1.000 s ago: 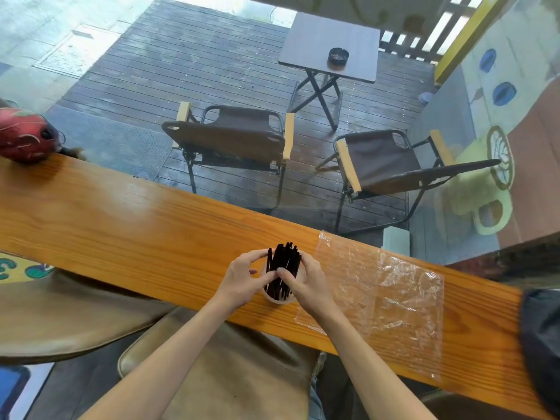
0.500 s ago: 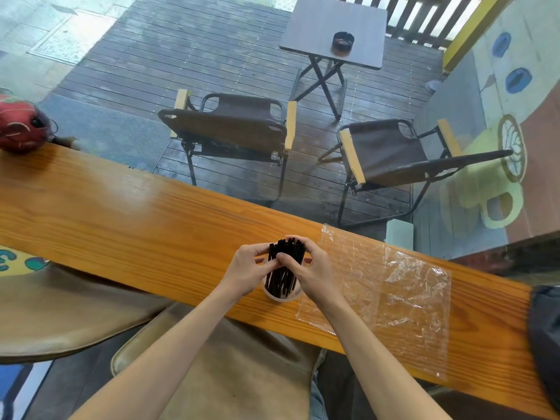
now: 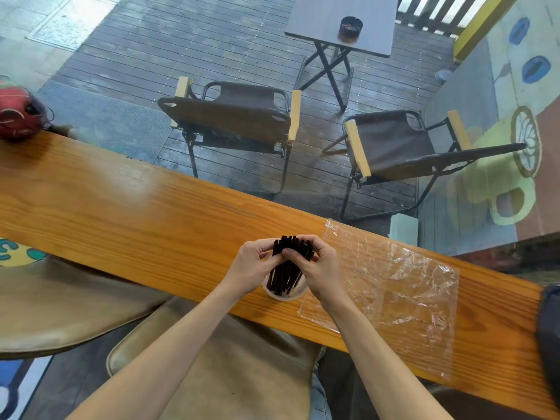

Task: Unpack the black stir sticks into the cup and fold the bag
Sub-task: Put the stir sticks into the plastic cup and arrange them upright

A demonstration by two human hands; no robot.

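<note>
A bundle of black stir sticks (image 3: 288, 268) stands upright in a small pale cup (image 3: 283, 295) near the front edge of the wooden counter (image 3: 136, 213). My left hand (image 3: 253, 269) grips the bundle from the left near its top. My right hand (image 3: 318, 268) grips it from the right, with its thumb across the front of the sticks. Just right of the cup, the clear plastic bag (image 3: 394, 292) lies flat and crinkled on the counter, with nothing inside it.
A red helmet (image 3: 18, 115) sits at the counter's far left end. A dark object (image 3: 550, 344) shows at the right edge. Beyond the glass stand two folding chairs (image 3: 236, 116) and a small table (image 3: 342, 22). A tan stool seat (image 3: 212, 374) is below my arms.
Both hands have closed in round the tops of the sticks, squeezing the bundle tighter and more upright in the cup. The bag has not moved.
</note>
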